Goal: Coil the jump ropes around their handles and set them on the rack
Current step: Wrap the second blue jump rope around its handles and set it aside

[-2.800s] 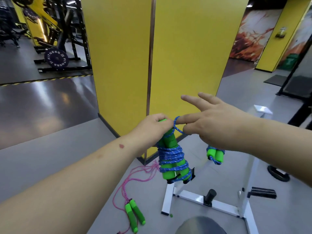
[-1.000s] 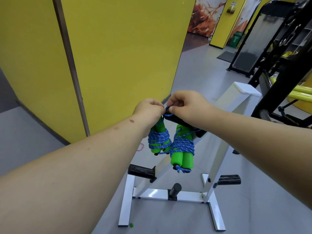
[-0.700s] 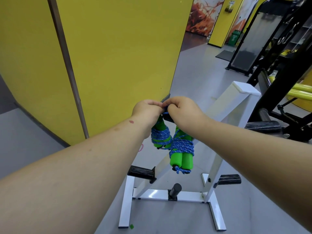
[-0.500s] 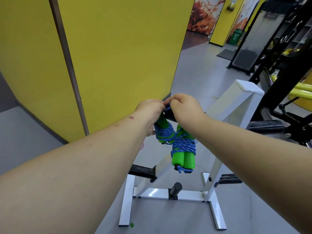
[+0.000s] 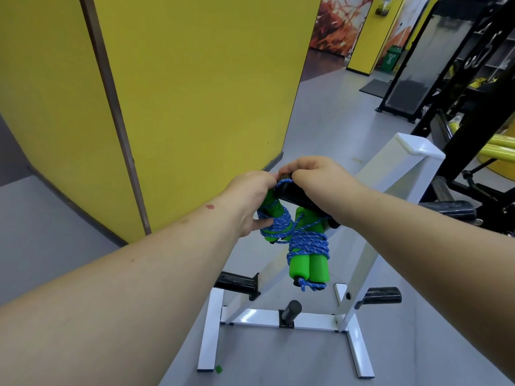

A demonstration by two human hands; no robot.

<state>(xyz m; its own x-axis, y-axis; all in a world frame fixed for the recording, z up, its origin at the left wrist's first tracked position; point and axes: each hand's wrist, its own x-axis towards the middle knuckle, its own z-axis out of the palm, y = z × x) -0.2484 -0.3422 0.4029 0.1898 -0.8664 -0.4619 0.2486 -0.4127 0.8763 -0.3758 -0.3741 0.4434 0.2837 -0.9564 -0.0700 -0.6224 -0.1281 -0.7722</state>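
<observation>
Coiled jump rope (image 5: 274,224) gripped by left hand (image 5: 248,201); right hand (image 5: 320,181) pinches its blue loop over the rack peg (image 5: 303,200).

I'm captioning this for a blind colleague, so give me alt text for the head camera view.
Two bare hands hang a coiled jump rope with green handles on a black peg of a white rack: the left hand grips the bundle, the right hand pinches its blue loop at the peg. A second coiled rope hangs beside it, before a yellow wall.

Yellow wall panels (image 5: 195,93), grey floor (image 5: 41,232), black gym frames (image 5: 479,87) right, orange mural (image 5: 334,20) behind.
</observation>
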